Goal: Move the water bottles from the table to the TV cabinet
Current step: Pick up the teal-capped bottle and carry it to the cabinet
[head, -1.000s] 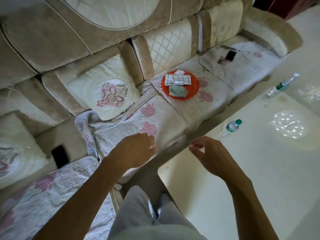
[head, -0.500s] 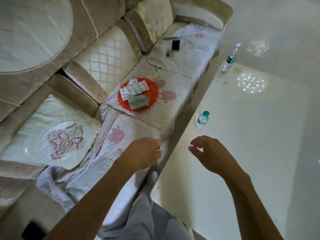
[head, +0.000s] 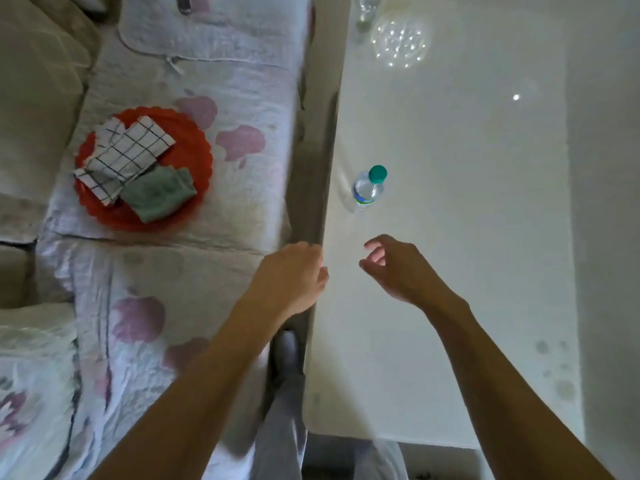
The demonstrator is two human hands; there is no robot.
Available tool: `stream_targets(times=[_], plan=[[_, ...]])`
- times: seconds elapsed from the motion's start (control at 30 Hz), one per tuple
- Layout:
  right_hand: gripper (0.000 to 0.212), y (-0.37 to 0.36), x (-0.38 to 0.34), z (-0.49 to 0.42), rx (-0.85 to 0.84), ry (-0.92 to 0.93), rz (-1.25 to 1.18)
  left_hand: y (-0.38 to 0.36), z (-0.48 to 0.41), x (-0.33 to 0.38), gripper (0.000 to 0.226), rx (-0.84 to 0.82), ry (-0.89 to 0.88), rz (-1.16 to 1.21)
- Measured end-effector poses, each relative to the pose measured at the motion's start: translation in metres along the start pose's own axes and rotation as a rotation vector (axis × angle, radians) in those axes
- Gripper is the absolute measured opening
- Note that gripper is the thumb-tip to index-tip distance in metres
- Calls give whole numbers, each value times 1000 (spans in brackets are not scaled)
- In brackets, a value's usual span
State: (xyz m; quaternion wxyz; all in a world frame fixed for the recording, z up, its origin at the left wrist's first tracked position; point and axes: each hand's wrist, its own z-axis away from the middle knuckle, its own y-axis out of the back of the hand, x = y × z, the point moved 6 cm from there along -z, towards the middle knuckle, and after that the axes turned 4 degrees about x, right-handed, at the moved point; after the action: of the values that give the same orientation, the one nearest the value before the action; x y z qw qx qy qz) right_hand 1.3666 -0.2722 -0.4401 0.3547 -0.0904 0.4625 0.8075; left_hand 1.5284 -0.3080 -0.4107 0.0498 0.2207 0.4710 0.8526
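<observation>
Standing upright near the left edge of the white counter (head: pixel 467 237) is one small water bottle (head: pixel 367 190) with a green cap; its body is clear, and how full it is cannot be told. A second bottle (head: pixel 367 8) sits at the far end of the same counter, cut off by the top of the frame, so only its clear lower part shows. That makes two bottles in view, both on the counter and well apart from each other.

The right hand (head: pixel 398 268) hovers over the counter just short of the nearer bottle, fingers loosely curled and parted, holding nothing and not touching the bottle. The left hand (head: pixel 294 275) hangs over the gap between counter and sofa, its fingers curled under and seen from the back; nothing shows in its grip.

Left of the counter runs a sofa (head: pixel 214 81) under a quilted cover with pink prints. On its seat rests one round red tray (head: pixel 194 150) with a scalloped rim, and in it lie two folded cloths: a white checked cloth (head: pixel 128 150) and, partly under it, a green cloth (head: pixel 159 194). A small dark object at the sofa's far end is too cropped to name.
</observation>
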Motion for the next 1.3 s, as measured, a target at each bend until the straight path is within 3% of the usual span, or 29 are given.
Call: stream_targets(times=[0.13, 0.27, 0.43, 0.57, 0.73, 1.0, 1.2, 1.3], plan=[[67, -17, 33, -76, 263, -167, -232, -26, -42, -24, 22, 18, -26, 34], [89, -37, 46, -143, 402, -188, -311, -60, -64, -52, 18, -25, 9, 74], [80, -41, 53, -177, 592, -165, -409, -87, -70, -64, 18, -84, 27, 114], [69, -37, 48, -178, 639, -197, -397, -83, -69, -65, 18, -68, 34, 157], [66, -34, 43, -138, 623, -215, -360, -66, -60, -62, 18, -25, 38, 243], [66, 6, 9, 6, 550, -154, -426, -32, -26, -39, 23, 50, 125, 691], [68, 51, -27, 115, 541, -100, -435, -19, 22, -4, 48, -86, 189, 920], [70, 74, -37, 159, 563, -90, -440, -18, 50, 21, 20, -167, 212, 1114]])
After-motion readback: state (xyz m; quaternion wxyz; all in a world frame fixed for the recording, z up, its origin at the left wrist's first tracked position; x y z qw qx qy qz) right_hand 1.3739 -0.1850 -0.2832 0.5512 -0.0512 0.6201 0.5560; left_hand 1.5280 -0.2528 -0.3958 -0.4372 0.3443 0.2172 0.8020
